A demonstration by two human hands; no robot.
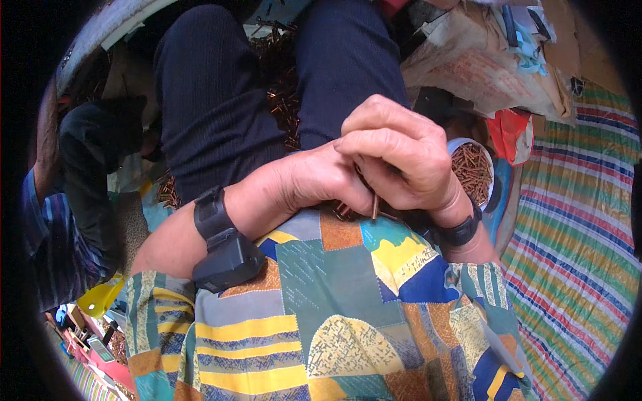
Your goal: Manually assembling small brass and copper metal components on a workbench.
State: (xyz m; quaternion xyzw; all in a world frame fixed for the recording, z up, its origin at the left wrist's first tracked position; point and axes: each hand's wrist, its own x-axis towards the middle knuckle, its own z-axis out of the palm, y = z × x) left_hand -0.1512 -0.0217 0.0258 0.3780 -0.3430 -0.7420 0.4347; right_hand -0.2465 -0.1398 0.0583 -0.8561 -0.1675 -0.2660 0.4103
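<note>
Patchwork shirt [254, 327] nearest; fingers [391, 142] partly hide coppery pieces [375, 208].

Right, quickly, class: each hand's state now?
Left hand: fingers mostly hidden; grip can't be told.
Right hand: fingers curled, slim coppery piece just below; hold unclear.

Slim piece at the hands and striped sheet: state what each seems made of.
Slim piece: probably metal, smooth-looking, judging by its coppery tone and pale highlight. Striped sheet: likely plastic, slightly glossy, given its crinkles and sheen.
</note>
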